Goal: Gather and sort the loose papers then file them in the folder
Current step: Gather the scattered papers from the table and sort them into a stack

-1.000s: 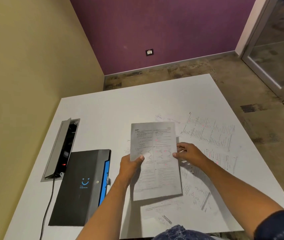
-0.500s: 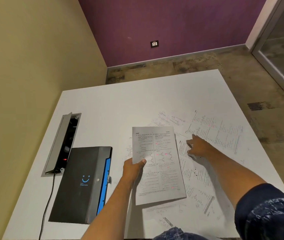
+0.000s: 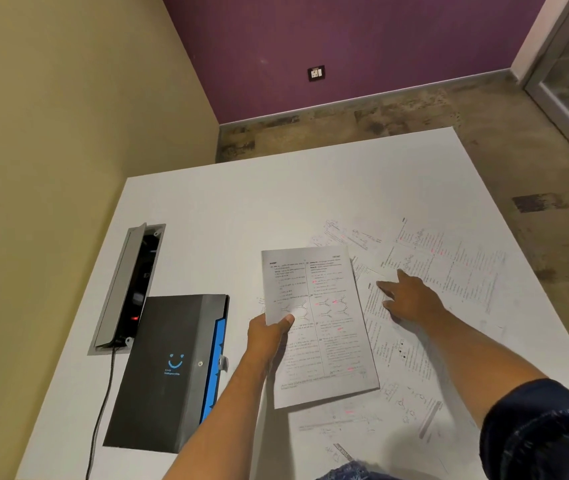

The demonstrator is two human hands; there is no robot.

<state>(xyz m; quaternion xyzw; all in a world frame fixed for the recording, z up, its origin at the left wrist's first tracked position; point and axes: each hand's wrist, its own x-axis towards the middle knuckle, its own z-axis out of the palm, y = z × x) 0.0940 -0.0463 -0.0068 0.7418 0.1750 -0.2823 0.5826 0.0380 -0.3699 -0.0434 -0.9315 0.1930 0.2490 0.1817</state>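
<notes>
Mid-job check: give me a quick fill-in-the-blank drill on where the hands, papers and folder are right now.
1. The left hand grips a printed ____ by its left edge.
2. The right hand rests with spread fingers on the loose papers lying on the ____.
3. The black folder lies to the ____ of the held sheet.
4. The folder's flap is ____.

Missing words: sheet; table; left; closed

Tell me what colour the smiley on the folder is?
Blue, on the black folder; the head view shows it.
</notes>
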